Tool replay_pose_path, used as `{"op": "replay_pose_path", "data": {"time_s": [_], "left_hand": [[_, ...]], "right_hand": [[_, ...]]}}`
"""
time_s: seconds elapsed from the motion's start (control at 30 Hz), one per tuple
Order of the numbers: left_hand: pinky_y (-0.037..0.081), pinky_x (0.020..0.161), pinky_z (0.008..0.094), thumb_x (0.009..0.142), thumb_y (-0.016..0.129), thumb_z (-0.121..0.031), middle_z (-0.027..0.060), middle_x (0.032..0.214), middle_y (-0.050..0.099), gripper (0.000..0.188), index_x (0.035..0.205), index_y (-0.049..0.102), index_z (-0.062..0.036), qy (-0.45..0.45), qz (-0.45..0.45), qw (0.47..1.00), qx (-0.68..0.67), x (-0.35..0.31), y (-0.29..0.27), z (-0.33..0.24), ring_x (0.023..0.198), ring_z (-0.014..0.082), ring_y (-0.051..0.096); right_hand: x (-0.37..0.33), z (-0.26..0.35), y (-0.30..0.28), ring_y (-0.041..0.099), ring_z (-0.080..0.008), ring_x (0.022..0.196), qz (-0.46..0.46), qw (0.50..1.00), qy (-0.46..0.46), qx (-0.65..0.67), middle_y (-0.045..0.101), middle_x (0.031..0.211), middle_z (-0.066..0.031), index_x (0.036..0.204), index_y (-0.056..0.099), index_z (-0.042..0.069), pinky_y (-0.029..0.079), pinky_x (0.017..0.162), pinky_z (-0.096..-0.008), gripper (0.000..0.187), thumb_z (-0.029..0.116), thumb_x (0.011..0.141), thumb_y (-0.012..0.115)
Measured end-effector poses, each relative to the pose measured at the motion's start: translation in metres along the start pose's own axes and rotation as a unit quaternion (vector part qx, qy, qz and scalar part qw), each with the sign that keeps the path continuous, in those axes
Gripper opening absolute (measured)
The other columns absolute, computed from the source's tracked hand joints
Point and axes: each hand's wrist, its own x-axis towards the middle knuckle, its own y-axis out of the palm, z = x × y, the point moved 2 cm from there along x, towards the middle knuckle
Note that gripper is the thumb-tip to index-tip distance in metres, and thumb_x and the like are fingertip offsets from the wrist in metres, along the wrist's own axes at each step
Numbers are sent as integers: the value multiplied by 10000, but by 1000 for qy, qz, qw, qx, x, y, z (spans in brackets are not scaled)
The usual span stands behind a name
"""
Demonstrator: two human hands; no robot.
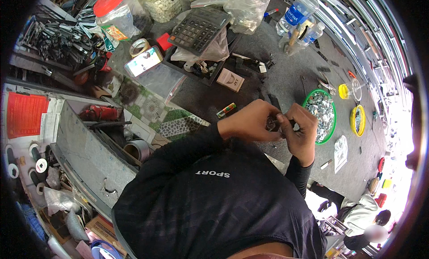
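Observation:
My left hand (252,120) and my right hand (301,133) meet over the near edge of the dark work table, fingertips pinched together. Between them is something small and dark that I cannot make out; the curled fingers hide most of it. Just right of my right hand sits a round green basket (333,130) full of small shiny metal pieces. A lighter-sized tube with a colourful wrapper (226,110) lies beside my left wrist. Beyond my hands rests a small cream box (230,80).
A calculator (199,30) sits atop a tray of small parts, with a phone (144,61) and tape roll (139,47) to its left. Plastic bottles (298,13) stand far right. A yellow basket (357,121) lies right of the green one. Another person (363,216) is at lower right.

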Motion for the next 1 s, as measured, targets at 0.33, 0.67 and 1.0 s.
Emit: {"op": "replay_pose_path", "data": {"time_s": [0.33, 0.67, 1.0], "left_hand": [[571, 703, 421, 825, 840, -178, 264, 841, 767, 285, 982, 805, 58, 4, -53, 999, -6, -15, 8, 37, 760, 313, 805], [521, 642, 338, 898, 946, -275, 83, 716, 708, 363, 807, 737, 8, -22, -90, 992, -80, -20, -1, 28, 706, 85, 658], [553, 885, 415, 1099, 805, -302, -12, 788, 592, 358, 853, 595, -148, -166, -128, 746, -632, 24, -31, 2, 773, 162, 639]], "right_hand": [[2, 0, 21, 635, -301, 650, 56, 997, -35, -32, 629, 785, -139, 880, 711, -6, 483, 610, -410, 199, 84, 929, 882], [3, -28, 13, 765, -365, 990, 44, 997, 15, 59, 769, 1073, -173, 1153, 746, -5, 601, 886, -430, 477, 292, 855, 971], [-37, -32, 8, 601, -478, 1405, 118, 988, -19, -97, 629, 1501, -281, 1542, 565, -50, 453, 1209, -577, 1308, 681, 573, 1054]]}}
